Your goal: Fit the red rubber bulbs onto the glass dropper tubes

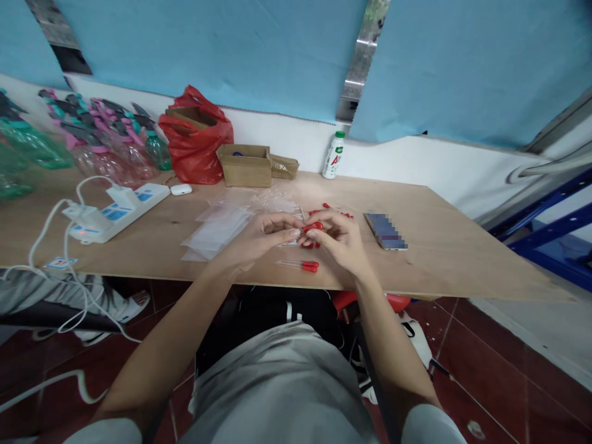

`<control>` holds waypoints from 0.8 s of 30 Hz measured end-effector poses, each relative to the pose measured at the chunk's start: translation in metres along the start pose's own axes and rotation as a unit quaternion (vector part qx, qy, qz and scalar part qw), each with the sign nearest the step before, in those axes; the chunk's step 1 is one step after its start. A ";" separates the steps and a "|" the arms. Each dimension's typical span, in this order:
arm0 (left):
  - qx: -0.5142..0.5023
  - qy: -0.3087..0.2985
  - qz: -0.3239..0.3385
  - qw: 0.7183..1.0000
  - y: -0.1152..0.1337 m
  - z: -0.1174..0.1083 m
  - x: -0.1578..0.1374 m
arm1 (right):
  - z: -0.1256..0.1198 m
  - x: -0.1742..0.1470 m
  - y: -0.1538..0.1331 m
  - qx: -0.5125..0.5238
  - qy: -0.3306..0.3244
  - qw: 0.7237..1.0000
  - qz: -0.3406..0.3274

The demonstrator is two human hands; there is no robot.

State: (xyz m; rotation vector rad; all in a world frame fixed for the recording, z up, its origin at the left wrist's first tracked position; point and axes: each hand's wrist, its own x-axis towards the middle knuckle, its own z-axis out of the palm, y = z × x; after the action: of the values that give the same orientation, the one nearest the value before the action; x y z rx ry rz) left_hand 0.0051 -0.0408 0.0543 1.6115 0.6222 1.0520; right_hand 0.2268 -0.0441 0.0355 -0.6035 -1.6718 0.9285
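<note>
Above the front middle of the table, my two hands meet at the fingertips. My right hand (340, 237) pinches a red rubber dropper bulb (313, 227) between thumb and fingers. My left hand (266, 237) is closed in a pinch at the bulb's left end; what it grips there is too small to make out. Just below them on the table lie droppers (308, 266) with clear tubes and red bulbs. More red bulbs (345, 214) are scattered behind and under my right hand. Clear thin tubes (277, 200) lie in a loose pile beyond my left hand.
Clear plastic bags (215, 231) lie left of my hands, a phone (386, 231) to the right. A power strip (123, 213) with white cables, spray bottles (106, 142), a red bag (197, 142), a cardboard box (245, 166) and a white bottle (333, 157) stand farther back.
</note>
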 end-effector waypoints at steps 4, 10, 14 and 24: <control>0.028 0.005 -0.026 0.999 0.001 -0.002 -0.001 | -0.010 0.000 -0.007 -0.115 -0.008 0.991 -0.064; 0.069 0.009 -0.041 0.997 0.002 -0.002 -0.001 | -0.012 0.004 -0.010 -0.176 0.004 0.975 -0.135; 0.085 0.014 -0.034 0.996 0.009 -0.003 -0.002 | -0.003 0.006 -0.002 -0.117 0.023 0.986 -0.118; 0.108 0.046 -0.026 0.993 0.009 -0.001 -0.007 | 0.000 0.004 -0.001 -0.109 0.034 0.991 -0.065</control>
State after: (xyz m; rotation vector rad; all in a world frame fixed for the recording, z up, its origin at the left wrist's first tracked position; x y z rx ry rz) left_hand -0.0003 -0.0492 0.0604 1.7289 0.8601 1.0540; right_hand 0.2254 -0.0416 0.0382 -0.6560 -1.7411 0.6313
